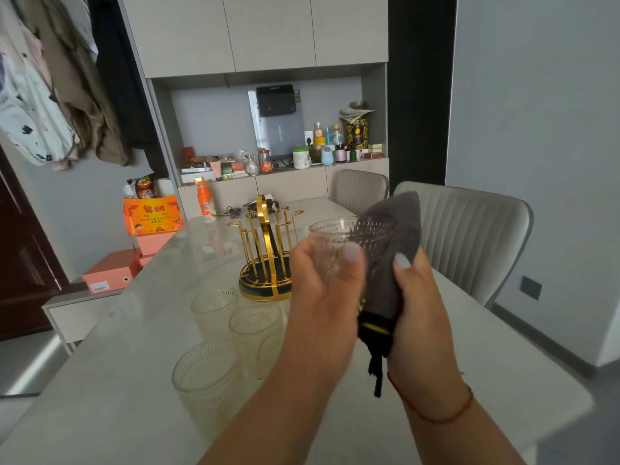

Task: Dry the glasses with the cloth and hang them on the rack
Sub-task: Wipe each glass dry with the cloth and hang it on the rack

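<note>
The left hand (330,283) is raised above the table (134,380), fingers and thumb closed around a clear patterned glass (330,234) held on its side, open rim toward the far left; the palm covers most of the lower wall, so only the rim and upper body are visible. The right hand (419,303) is clamped on a grey cloth (394,250), which is pressed against the base end of that glass; the textured glass overlaps the cloth, and how far the cloth wraps around cannot be told. A dark edge with a yellow stripe and a black strap hang from the cloth below the hands. The gold wire rack (266,253) stands upright on the table beyond the hands, all visible pegs bare; its right side is partly hidden by the left hand. Three more glasses stand upright near the rack: one (214,308) nearest it, one (256,327) just beside, and one (204,374) closest to the camera. A fourth shape behind the left forearm is too obscured to confirm.
</note>
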The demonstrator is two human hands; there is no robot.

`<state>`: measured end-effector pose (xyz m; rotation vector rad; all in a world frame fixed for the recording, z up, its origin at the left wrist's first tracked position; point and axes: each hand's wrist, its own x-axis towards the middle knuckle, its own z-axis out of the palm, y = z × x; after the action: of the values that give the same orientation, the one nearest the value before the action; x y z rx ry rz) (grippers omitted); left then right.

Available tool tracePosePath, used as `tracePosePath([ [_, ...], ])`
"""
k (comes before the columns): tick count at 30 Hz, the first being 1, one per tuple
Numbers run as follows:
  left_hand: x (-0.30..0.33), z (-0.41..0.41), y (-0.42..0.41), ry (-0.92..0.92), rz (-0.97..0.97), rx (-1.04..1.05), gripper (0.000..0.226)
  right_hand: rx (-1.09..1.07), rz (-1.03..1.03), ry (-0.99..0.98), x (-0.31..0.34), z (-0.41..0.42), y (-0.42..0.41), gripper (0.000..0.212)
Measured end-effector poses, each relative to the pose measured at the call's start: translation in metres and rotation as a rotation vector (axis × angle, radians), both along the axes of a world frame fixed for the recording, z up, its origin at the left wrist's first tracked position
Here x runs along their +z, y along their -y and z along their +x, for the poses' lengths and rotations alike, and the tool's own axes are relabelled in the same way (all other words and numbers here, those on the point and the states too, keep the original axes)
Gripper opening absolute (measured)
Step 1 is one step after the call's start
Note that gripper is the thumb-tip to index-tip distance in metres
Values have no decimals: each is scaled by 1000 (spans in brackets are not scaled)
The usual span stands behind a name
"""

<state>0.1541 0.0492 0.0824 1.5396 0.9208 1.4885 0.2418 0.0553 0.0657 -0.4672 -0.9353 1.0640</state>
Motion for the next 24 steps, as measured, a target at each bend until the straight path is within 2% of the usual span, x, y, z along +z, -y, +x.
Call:
tracePosePath([
  [2,-4,2,1,91,34,-56,96,-43,3,103,1,-2,1,51],
  [3,-4,-1,-2,121,34,-69,96,-1,-24,76,5,-1,3,48],
  [6,-5,-9,-10,137,-58,-107,86,289,-125,-174,12,4,8,33],
  [8,-1,-11,-10,156,-140,-134,89,352,-151,-238,12,5,9,44],
  [9,0,-11,-10,158,-146,-114,88,340,-146,-265,10,4,8,44],
  [11,3,-8,-6,85,-105,-20,75,239,-123,-271,6,-1,6,31],
  [13,2,-2,5,52,-59,96,67,66,-98,-182,2,-3,4,26],
  [15,0,4,15,90,-25,58,72,-16,-53,-78,3,-4,4,19],
  [17,0,2,13,157,-17,23,84,-9,-11,0,5,-2,5,25],
  [20,-1,-7,2,218,-57,-33,83,64,-42,45,10,-1,8,34],
  [22,-2,-12,0,221,-73,-117,77,256,-91,-74,11,0,10,42],
  [24,-1,-16,-1,206,-119,-189,82,381,-87,-159,9,0,14,45],
])
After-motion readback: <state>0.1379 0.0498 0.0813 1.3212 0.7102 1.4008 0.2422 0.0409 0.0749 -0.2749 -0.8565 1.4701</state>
